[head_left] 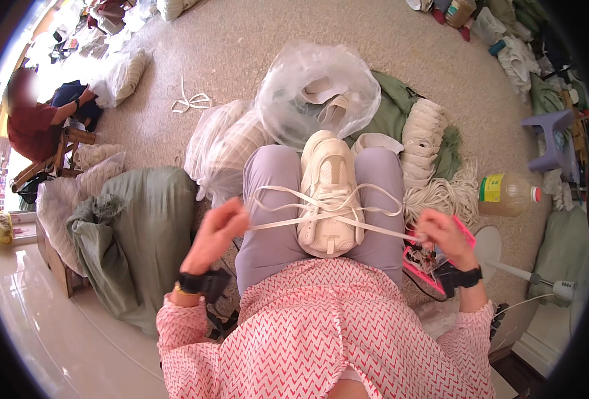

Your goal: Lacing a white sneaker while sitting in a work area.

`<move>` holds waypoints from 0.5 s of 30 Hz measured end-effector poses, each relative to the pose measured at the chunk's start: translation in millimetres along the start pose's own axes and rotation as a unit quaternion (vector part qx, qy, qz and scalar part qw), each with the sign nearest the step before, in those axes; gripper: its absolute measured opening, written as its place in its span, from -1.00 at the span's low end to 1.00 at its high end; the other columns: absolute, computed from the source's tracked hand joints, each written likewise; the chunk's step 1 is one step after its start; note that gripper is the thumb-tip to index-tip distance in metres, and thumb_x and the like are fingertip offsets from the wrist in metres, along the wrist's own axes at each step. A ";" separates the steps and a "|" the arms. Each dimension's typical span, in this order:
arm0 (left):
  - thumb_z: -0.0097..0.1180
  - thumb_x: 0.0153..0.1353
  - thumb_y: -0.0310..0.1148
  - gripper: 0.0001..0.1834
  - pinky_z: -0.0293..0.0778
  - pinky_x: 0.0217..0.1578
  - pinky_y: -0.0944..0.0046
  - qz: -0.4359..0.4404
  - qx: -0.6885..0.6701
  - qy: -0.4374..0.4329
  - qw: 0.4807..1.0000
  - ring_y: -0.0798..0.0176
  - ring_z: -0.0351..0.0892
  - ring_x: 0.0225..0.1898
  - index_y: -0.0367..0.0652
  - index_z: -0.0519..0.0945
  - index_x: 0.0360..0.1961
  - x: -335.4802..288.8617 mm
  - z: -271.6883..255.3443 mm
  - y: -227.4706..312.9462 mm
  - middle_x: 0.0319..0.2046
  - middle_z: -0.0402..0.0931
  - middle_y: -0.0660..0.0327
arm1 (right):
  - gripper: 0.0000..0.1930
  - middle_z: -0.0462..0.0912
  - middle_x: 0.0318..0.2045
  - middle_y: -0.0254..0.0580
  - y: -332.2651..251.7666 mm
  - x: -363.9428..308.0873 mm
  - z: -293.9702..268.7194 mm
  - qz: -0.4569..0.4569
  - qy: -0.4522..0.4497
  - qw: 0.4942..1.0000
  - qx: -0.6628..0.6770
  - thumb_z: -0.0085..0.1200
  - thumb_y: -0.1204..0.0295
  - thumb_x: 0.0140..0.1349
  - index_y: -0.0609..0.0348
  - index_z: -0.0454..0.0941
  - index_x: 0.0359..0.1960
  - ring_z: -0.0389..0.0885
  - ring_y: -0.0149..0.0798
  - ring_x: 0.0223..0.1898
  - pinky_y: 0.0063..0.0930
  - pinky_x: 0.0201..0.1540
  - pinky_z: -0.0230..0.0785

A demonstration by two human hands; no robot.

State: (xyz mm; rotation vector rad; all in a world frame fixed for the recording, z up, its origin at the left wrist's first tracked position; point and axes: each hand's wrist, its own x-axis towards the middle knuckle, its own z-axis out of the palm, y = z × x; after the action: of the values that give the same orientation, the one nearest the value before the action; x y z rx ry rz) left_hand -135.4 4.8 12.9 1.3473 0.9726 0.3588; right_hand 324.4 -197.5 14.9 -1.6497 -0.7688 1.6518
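A cream sneaker (327,179) rests on my lap between my thighs, its toe pointing away from me and its heel toward my body. Its pale flat shoelace (334,211) crosses over the tongue, with a loose loop to each side. One lace end stretches left to my left hand (220,229), whose fingers are closed on it and slightly blurred. The other end runs right to my right hand (442,234), pinched between thumb and fingers. Both hands are held apart, out beyond my knees, and the lace ends look fairly straight.
Clear plastic bags (317,86) of shoe parts lie ahead. On the right are a bundle of pale laces (447,193), a pink tray (464,233) of small items and a jug (509,193). Green sacks (141,226) stand left; another person (38,126) sits far left.
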 end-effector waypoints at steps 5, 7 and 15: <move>0.16 0.43 -0.41 -0.83 0.26 -0.37 0.41 -0.049 0.016 0.091 0.994 0.52 0.28 -0.42 -0.16 0.49 -0.35 -37.5 -63.9 -9.5 -0.48 0.34 0.44 | -0.84 0.53 -0.50 -0.49 58.1 -42.7 -95.1 -0.029 0.208 0.972 0.109 0.11 0.35 0.50 0.08 0.51 -0.29 0.45 -0.64 -0.55 -0.73 -0.56 0.26; 0.21 0.38 -0.44 -0.89 0.30 -0.36 0.40 0.003 0.148 0.143 0.979 0.50 0.32 -0.41 -0.18 0.53 -0.30 -31.2 -46.5 0.6 -0.44 0.42 0.40 | -0.85 0.55 -0.50 -0.49 47.9 -41.8 -83.0 -0.027 0.245 0.969 0.031 0.14 0.36 0.48 0.12 0.55 -0.28 0.47 -0.63 -0.55 -0.72 -0.55 0.29; 0.29 0.38 -0.39 -0.78 0.37 -0.51 0.33 0.129 0.229 0.123 0.957 0.42 0.40 -0.58 -0.26 0.50 -0.28 34.2 59.0 26.2 -0.58 0.50 0.27 | -0.82 0.75 -0.27 -0.29 -37.6 22.6 71.2 -0.235 0.124 0.947 -0.179 0.32 0.58 0.26 0.27 0.70 -0.11 0.65 -0.49 -0.43 -0.59 -0.38 0.52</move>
State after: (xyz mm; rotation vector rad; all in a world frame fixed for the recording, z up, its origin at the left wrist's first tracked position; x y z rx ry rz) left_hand -63.1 -2.6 19.4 1.8954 1.1321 0.5310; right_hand 255.8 -153.2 33.1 -1.6987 -1.2691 0.9898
